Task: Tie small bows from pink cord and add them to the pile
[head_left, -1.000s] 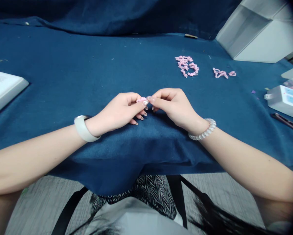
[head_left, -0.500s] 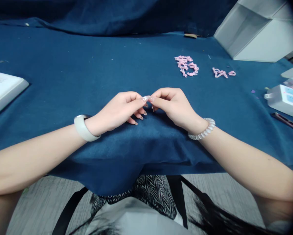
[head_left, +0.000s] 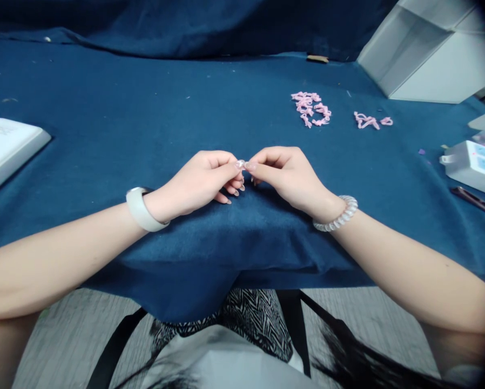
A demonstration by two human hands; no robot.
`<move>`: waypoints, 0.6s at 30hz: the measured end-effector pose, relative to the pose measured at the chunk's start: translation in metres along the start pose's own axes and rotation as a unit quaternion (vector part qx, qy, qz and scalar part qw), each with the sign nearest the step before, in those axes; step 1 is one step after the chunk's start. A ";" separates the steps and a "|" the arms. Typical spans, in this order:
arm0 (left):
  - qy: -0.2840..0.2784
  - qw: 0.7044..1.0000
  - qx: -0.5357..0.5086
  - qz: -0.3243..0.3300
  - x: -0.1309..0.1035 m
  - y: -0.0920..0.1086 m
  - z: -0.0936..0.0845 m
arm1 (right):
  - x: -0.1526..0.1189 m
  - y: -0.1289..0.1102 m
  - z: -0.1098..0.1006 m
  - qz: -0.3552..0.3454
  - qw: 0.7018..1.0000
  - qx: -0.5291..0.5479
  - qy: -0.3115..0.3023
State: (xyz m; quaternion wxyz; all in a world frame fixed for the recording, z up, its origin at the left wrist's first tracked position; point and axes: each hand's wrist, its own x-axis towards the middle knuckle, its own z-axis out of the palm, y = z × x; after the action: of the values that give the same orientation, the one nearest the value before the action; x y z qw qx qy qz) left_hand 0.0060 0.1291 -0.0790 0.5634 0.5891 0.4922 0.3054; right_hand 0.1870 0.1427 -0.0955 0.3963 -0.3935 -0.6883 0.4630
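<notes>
My left hand [head_left: 210, 175] and my right hand [head_left: 285, 175] meet just above the front part of the blue cloth [head_left: 153, 124]. Thumb and index finger of each are pinched together, tip against tip. Whatever lies between the fingertips is too small and too covered to name. The other fingers of both hands curl loosely beneath. Beyond the right hand lies a cluster of pink knotted cord pieces [head_left: 306, 102]. A smaller group of pink cord pieces [head_left: 366, 121] rests to the right of it.
At the left edge sits a white box [head_left: 11, 146]. A clear-sided white container [head_left: 424, 59] stands at the back right. Below it are a small plastic case [head_left: 475, 165] and a dark pen [head_left: 475, 201]. The table's front edge is draped in cloth.
Both hands keep their pinch at nearly the same spot. The fingertips have shifted very slightly, and the whole view has moved a little.
</notes>
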 end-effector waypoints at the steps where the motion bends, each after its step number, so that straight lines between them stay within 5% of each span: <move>1: -0.001 1.000 -0.004 0.002 0.000 0.000 0.000 | 0.000 0.000 0.000 0.001 1.000 0.005 -0.002; 18: 0.017 0.997 -0.065 -0.030 0.006 -0.003 -0.001 | 0.007 0.008 0.001 0.002 1.000 0.009 -0.020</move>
State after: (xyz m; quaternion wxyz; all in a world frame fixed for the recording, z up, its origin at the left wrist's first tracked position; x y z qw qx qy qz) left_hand 0.0063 0.1345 -0.0832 0.6010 0.5307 0.4986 0.3295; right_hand 0.1848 0.1505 -0.1019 0.3849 -0.3817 -0.6913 0.4778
